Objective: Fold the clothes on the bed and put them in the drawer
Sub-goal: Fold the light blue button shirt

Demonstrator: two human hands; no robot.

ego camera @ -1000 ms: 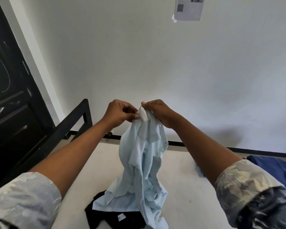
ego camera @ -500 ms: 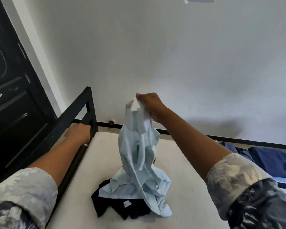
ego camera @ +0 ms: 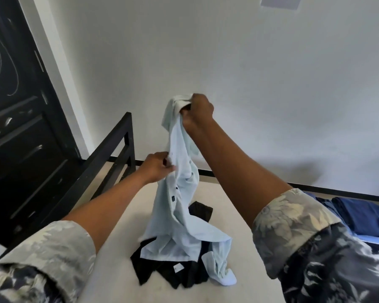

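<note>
A pale blue button shirt (ego camera: 179,206) hangs in front of me over the bed (ego camera: 127,215). My right hand (ego camera: 197,112) grips its top, near the collar, and holds it high. Lower down, my left hand (ego camera: 158,168) pinches the shirt's left edge. The shirt's tail rests on a crumpled black garment (ego camera: 173,270) lying on the mattress. No drawer is in view.
A black metal bed frame (ego camera: 109,154) runs along the left side, with a dark door (ego camera: 13,119) behind it. Dark blue clothes (ego camera: 359,217) lie on the bed at the far right. A white wall stands close behind the bed.
My left hand let go of the shirt's top, dropped toward the bed frame, then came back and took the shirt's left edge. My right hand kept its grip and rose slightly.
</note>
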